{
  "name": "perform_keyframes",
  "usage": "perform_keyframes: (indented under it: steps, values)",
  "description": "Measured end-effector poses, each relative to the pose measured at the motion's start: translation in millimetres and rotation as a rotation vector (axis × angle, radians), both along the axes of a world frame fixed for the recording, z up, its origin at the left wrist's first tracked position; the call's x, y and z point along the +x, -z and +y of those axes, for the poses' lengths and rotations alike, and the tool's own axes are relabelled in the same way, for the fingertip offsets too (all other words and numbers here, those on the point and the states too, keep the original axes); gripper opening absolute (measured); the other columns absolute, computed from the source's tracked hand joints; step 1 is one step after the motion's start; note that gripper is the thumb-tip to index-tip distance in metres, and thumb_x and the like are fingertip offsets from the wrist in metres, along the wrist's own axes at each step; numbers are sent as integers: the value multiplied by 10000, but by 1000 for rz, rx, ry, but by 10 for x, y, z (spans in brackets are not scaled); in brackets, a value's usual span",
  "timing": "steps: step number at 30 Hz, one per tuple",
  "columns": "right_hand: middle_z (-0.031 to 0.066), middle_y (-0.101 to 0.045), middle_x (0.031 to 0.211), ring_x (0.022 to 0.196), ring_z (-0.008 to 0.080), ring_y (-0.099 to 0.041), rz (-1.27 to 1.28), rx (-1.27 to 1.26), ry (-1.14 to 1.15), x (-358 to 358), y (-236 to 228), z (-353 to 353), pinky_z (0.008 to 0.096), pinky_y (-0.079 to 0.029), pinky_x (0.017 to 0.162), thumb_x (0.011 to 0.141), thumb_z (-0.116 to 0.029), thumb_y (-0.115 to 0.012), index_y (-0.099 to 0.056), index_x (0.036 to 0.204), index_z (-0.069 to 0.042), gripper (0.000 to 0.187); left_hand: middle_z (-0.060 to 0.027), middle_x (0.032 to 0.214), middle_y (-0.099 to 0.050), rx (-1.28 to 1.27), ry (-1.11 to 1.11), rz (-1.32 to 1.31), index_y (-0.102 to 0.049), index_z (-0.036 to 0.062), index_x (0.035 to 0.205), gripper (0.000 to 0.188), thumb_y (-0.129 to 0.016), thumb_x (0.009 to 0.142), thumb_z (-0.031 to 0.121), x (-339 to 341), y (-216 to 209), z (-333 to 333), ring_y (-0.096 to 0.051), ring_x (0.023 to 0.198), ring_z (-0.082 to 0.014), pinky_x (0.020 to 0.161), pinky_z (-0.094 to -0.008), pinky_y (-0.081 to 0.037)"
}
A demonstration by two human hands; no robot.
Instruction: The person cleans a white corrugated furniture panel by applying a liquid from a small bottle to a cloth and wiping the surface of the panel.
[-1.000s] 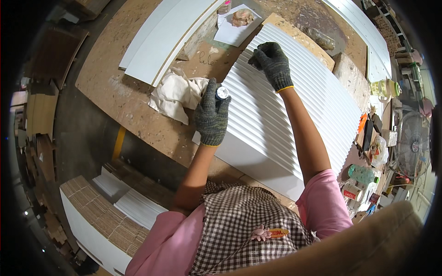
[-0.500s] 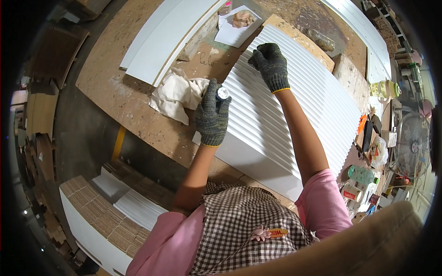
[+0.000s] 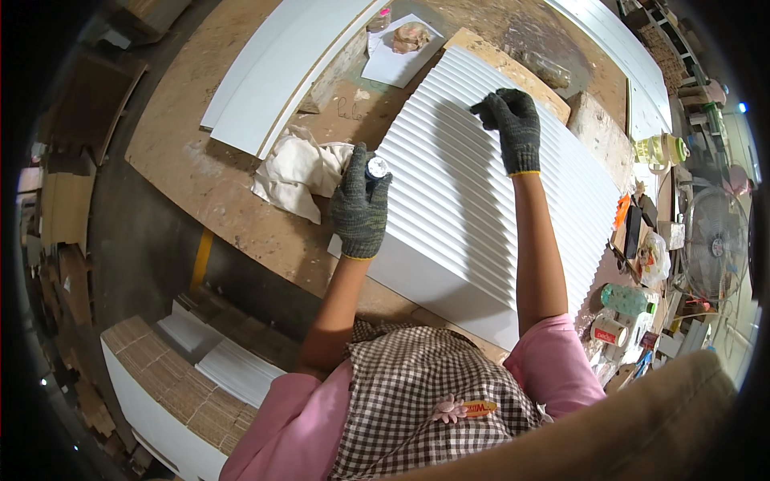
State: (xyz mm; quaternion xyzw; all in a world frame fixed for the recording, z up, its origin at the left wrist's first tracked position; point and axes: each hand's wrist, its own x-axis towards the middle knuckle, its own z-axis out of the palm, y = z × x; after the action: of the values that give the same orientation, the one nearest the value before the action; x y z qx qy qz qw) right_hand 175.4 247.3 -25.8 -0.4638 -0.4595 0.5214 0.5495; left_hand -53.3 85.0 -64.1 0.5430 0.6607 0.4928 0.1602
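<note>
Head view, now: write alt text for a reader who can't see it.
A gloved left hand holds a small white-topped container next to a crumpled off-white cloth, while the gloved right hand is over a ridged white stack on a worn brown workbench.

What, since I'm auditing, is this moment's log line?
left hand: holding white-topped object; right hand: over white ridged stack; cloth: on workbench

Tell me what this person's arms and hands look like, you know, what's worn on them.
The left hand and right hand wear knitted gloves, mottled dark grey-green, with a thin yellow edging at the wrist. The forearms are bare up to plain pink sleeves.
</note>
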Motion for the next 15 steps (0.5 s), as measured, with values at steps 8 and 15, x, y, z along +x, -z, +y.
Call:
perform_keyframes:
  steps: [8,15]
  values:
    - [131,-678,799,673,173,-628,-9,19,12,68,282,-428,287,-509,607,984,-50,-627,-565,1027,-13,85,-190,1283,-662,23,-15,40,-534,16,1410,571,-747,908,184,30,-8,31,-662,1145,-286,984,-386,-522]
    - [95,-676,808,702,150,-676,-150,16,78,-87,299,-563,293,-532,612,968,-66,-663,-566,1046,-21,132,-178,1214,-687,43,-22,84,-517,41,1421,576,-738,913,200,22,8,24,-679,1082,-307,934,-398,-531]
